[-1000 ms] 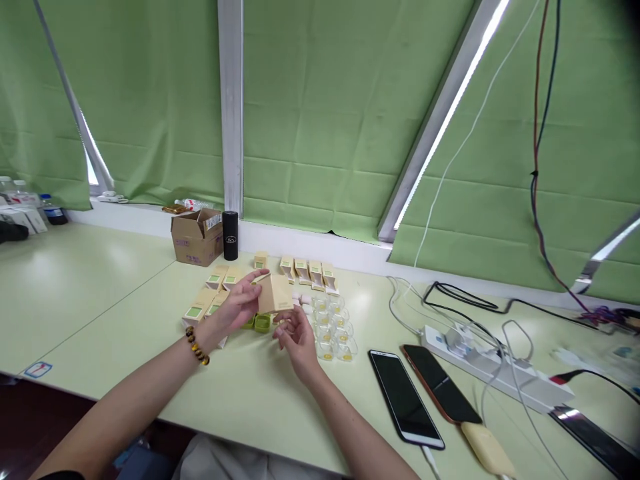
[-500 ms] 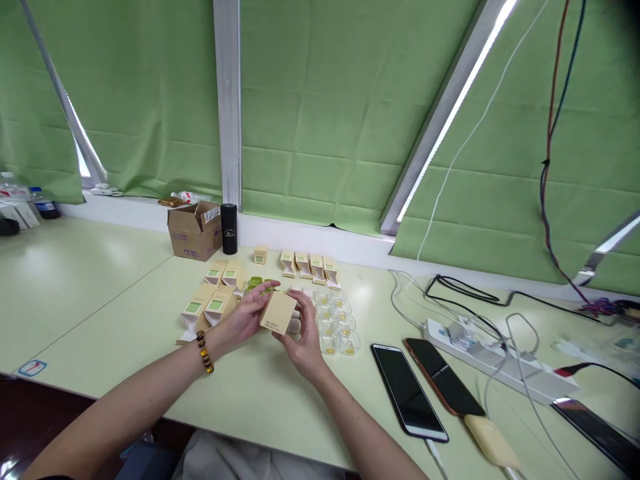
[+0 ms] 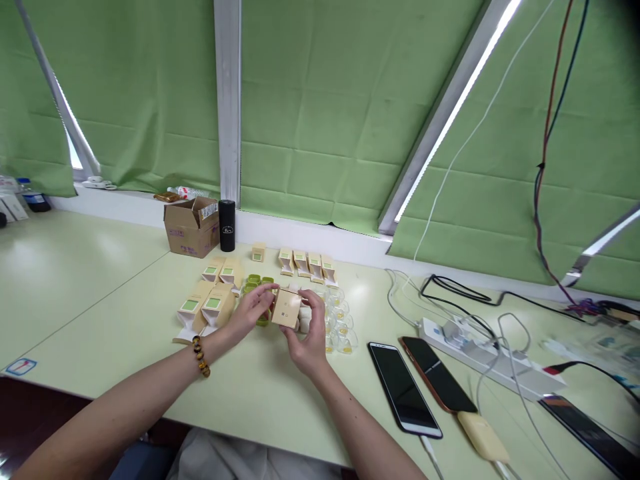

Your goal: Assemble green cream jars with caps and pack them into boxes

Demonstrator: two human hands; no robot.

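A small beige carton (image 3: pixel 287 308) is tilted in front of me, a face with small dark print towards me. My right hand (image 3: pixel 309 337) grips its right side, thumb at the lower edge and fingers at the top. At the carton's upper left edge, my left hand (image 3: pixel 254 310) has its fingers closed together; the fingertips are partly hidden. Behind the carton are green containers (image 3: pixel 253 280) and white rounded pieces (image 3: pixel 304 319), partly covered. To the right stand rows of clear cups (image 3: pixel 344 327) with yellow bottoms. Open beige cartons (image 3: pixel 213 307) with green labels lie to the left.
More open cartons (image 3: pixel 307 262) line the back, beside a single carton (image 3: pixel 258 252). A brown cardboard box (image 3: pixel 191 230) and black bottle (image 3: pixel 227 225) stand back left. At right lie phones (image 3: pixel 405 390), a yellow case (image 3: pixel 483 435), a white power strip (image 3: pixel 500 360) and loose cables.
The carton has turned in my hands, so a different printed face shows. It has shifted slightly right and up, and my left fingers have moved towards its upper edge.
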